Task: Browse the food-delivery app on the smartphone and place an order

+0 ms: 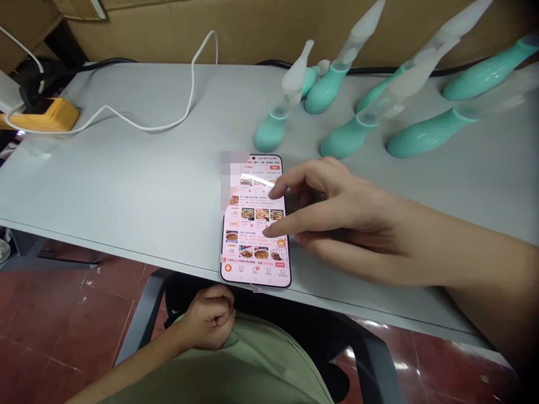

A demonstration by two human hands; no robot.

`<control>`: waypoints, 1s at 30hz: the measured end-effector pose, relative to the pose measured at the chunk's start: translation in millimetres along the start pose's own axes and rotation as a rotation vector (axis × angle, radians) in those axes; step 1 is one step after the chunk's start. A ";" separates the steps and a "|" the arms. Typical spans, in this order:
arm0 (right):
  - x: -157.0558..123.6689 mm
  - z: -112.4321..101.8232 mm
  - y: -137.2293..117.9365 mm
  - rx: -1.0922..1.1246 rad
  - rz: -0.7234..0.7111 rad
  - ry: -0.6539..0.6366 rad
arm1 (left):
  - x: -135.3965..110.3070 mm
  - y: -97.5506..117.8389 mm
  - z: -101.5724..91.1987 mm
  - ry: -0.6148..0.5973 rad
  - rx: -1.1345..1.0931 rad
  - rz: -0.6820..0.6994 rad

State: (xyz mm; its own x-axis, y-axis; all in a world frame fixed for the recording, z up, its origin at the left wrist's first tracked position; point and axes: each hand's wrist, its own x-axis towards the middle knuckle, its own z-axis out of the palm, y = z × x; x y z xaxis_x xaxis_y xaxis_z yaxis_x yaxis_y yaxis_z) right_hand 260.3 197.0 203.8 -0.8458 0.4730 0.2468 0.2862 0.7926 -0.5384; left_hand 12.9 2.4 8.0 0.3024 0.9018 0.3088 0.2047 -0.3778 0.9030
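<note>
The phone [255, 221] lies flat on the table [138, 185], its lower end just at the front edge. The right hand [353, 224] reaches in from the phone's right, fingers loose and spread, two tips on the screen. The left hand [209, 317] is clenched in a fist just below the phone, under the edge. Teal bottles [272, 132] lie just behind the phone. Bare tabletop stretches to its left, out to a cable [168, 126].
</note>
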 end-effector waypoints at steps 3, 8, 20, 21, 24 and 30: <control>1.3 0.6 -0.5 0.001 0.044 0.013 | -1.3 -1.2 0.4 0.002 -0.001 -0.008; 1.8 0.5 0.2 -0.003 0.058 0.008 | -2.6 -2.5 1.3 -0.004 -0.007 -0.008; -0.9 2.1 3.9 -0.024 0.014 0.009 | -1.6 -1.6 0.6 -0.006 -0.018 -0.006; -0.9 2.2 4.0 -0.015 0.009 0.011 | -1.4 -1.4 0.5 -0.008 -0.018 -0.006; -0.6 2.5 4.7 0.002 0.004 0.024 | -0.8 -1.0 0.5 -0.010 -0.015 -0.001; -1.3 1.4 3.9 -0.016 -0.016 0.015 | -1.0 -1.7 1.2 -0.002 -0.014 0.003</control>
State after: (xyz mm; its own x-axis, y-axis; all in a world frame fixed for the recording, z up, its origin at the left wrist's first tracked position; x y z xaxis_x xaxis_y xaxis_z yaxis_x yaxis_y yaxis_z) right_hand 261.8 198.9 200.2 -0.8438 0.4655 0.2672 0.2797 0.8063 -0.5212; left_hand 13.4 1.9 5.8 0.3045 0.9003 0.3110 0.1903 -0.3774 0.9063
